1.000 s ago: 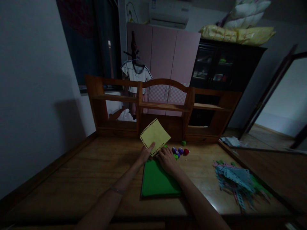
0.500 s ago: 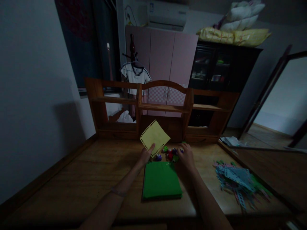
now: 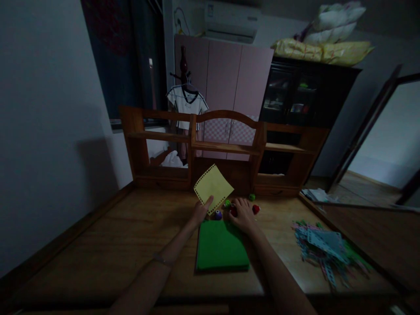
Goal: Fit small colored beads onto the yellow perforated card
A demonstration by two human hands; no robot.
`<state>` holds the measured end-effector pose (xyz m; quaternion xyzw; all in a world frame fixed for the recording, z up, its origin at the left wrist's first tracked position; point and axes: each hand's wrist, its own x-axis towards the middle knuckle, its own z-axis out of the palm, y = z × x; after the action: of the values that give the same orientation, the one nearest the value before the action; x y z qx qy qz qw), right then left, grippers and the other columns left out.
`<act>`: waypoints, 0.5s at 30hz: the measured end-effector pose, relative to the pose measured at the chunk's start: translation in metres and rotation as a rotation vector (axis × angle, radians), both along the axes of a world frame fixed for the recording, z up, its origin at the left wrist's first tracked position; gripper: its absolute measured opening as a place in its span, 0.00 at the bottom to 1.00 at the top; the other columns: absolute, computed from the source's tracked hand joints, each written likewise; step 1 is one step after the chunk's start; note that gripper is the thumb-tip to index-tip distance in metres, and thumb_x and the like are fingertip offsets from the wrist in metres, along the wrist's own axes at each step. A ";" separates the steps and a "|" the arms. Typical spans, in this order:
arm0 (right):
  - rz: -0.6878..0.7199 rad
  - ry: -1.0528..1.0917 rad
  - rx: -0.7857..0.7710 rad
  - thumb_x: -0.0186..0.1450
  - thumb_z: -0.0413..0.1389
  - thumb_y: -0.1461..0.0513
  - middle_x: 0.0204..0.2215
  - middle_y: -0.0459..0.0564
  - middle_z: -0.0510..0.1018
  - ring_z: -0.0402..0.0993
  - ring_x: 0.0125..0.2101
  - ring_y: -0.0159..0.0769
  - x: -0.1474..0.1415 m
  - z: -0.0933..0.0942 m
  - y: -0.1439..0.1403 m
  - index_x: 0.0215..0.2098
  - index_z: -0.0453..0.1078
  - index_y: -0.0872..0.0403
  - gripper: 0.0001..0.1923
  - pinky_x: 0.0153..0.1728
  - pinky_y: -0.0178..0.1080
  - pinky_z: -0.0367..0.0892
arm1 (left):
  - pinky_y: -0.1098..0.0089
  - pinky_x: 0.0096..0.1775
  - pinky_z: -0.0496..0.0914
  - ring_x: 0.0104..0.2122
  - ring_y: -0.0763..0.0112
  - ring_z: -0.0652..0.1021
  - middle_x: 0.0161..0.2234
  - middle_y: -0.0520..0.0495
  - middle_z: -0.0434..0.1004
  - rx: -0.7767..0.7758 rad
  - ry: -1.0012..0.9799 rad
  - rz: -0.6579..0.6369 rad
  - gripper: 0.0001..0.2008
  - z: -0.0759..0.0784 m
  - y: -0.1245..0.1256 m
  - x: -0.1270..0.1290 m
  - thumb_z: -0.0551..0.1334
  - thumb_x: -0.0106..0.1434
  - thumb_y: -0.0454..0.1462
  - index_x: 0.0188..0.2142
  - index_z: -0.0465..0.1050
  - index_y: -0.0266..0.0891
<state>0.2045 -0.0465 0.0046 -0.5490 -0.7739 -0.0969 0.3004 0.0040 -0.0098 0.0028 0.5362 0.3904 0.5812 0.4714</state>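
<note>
My left hand [image 3: 201,213] grips a square yellow sheet [image 3: 214,188] with a row of holes along its edges, thumb on its face. The sheet is held up at a tilt above the table. My right hand [image 3: 243,215] curls over a cluster of small round coloured pieces, its fingers around a small red piece [image 3: 233,211]; others beneath it are hidden. A purple piece [image 3: 218,215] and a green piece [image 3: 227,204] lie to its left. Another red piece [image 3: 256,209] and a green one [image 3: 252,197] sit to its right. In front lies a stack of green sheets [image 3: 222,247].
On the right of the wooden table [image 3: 138,245] is a loose pile of blue, pink and green strips [image 3: 324,247]. A wooden shelf unit [image 3: 226,148] stands along the back edge. A raised wooden edge [image 3: 328,218] runs along the right.
My right hand has moved left and lower over the small pieces, uncovering a green and a red one on its right. My left hand still holds the yellow sheet in nearly the same place.
</note>
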 end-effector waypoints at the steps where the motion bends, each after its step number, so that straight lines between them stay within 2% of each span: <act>1: -0.011 -0.005 0.005 0.58 0.53 0.55 0.40 0.55 0.70 0.61 0.44 0.46 -0.001 0.000 0.000 0.45 0.66 0.54 0.18 0.49 0.47 0.52 | 0.65 0.54 0.61 0.50 0.64 0.71 0.50 0.42 0.71 0.009 0.008 -0.001 0.24 -0.001 0.001 0.000 0.60 0.56 0.48 0.47 0.71 0.35; 7: 0.110 -0.083 -0.005 0.60 0.52 0.56 0.49 0.53 0.67 0.57 0.51 0.45 -0.006 0.002 0.000 0.53 0.63 0.49 0.22 0.54 0.50 0.45 | 0.66 0.53 0.63 0.49 0.65 0.72 0.49 0.42 0.72 0.021 0.003 -0.012 0.23 -0.002 0.002 0.000 0.60 0.57 0.48 0.46 0.71 0.36; 11: 0.118 -0.094 -0.036 0.62 0.50 0.56 0.49 0.52 0.68 0.58 0.52 0.44 -0.013 0.001 -0.002 0.51 0.65 0.45 0.19 0.55 0.52 0.43 | 0.65 0.52 0.64 0.49 0.63 0.72 0.48 0.42 0.72 -0.004 -0.008 0.015 0.23 -0.001 0.002 0.001 0.61 0.56 0.48 0.46 0.71 0.35; 15: 0.089 -0.036 0.009 0.63 0.49 0.54 0.49 0.53 0.68 0.59 0.51 0.44 -0.013 0.003 -0.001 0.55 0.62 0.47 0.22 0.54 0.52 0.45 | 0.64 0.53 0.63 0.49 0.63 0.72 0.48 0.41 0.72 -0.009 -0.011 -0.003 0.23 0.000 0.002 0.001 0.61 0.55 0.48 0.45 0.71 0.35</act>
<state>0.1919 -0.0479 0.0080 -0.5109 -0.8024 -0.0969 0.2928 0.0047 -0.0080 0.0026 0.5316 0.3896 0.5816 0.4768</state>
